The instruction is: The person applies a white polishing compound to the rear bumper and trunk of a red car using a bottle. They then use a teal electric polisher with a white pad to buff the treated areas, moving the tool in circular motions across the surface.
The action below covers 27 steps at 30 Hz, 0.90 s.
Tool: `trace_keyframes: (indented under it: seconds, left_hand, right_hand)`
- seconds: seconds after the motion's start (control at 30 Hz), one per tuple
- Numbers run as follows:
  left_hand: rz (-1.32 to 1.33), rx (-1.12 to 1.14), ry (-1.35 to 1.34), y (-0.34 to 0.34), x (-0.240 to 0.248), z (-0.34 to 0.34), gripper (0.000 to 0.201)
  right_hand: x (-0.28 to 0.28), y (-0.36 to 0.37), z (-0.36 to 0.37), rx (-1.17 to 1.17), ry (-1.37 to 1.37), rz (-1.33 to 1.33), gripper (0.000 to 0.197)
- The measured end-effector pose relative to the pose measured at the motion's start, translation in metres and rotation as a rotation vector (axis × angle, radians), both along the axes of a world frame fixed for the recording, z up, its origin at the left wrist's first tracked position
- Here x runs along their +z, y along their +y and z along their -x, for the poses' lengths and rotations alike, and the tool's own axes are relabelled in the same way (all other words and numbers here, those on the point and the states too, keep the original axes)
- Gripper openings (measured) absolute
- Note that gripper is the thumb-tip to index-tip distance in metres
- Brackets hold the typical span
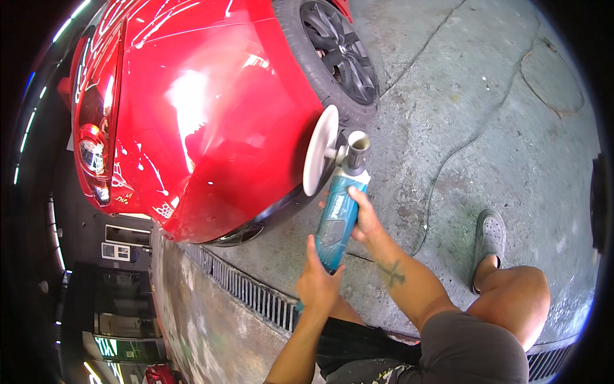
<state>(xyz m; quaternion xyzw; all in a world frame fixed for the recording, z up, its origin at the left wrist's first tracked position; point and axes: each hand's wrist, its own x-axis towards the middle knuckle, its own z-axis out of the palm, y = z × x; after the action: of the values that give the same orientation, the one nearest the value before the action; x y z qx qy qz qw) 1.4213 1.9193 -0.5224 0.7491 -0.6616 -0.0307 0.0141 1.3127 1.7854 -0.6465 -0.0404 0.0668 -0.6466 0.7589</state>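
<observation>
Both my hands hold a teal power polisher (337,221) with a grey head and a white side handle (359,142). My left hand (318,281) is wrapped round the rear end of its body. Farther forward, my right hand (364,217) grips the body just behind the head. A round white polishing pad (321,150) on the tool faces the lower side of a red car bumper (236,147). The pad's edge lies against or very close to the paint; I cannot tell which. Whether the pad is spinning is not clear.
A black wheel (342,54) stands beyond the pad. A dark cord (441,169) runs across the grey concrete floor (409,153). A metal drain grate (246,285) crosses the floor below the bumper. My foot in a grey clog (490,240) is at the right. Another vehicle (128,349) stands at lower left.
</observation>
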Motion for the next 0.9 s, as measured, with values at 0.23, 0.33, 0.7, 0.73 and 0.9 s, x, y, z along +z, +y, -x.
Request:
trace_keyframes:
  seconds: [0.23, 0.33, 0.7, 0.73, 0.9]
  left_hand:
    - [-0.014, 0.048, 0.271, -0.009, -0.028, 0.045, 0.116]
    - [-0.027, 0.060, 0.320, -0.010, -0.026, 0.050, 0.115]
    - [0.140, -0.094, 0.689, -0.031, 0.017, 0.049, 0.110]
    - [0.119, -0.100, 0.698, -0.027, 0.016, 0.037, 0.110]
    - [0.020, -0.047, 0.601, 0.006, 0.030, -0.028, 0.109]
  right_hand:
    - [0.011, -0.024, 0.053, -0.058, 0.186, 0.005, 0.063]
    - [0.024, -0.028, 0.059, -0.100, 0.219, -0.009, 0.065]
    - [0.102, -0.048, 0.067, -0.328, 0.365, 0.019, 0.088]
    - [0.095, -0.043, 0.057, -0.331, 0.321, 0.013, 0.089]
    - [0.084, 0.008, -0.008, -0.317, 0.242, -0.126, 0.078]
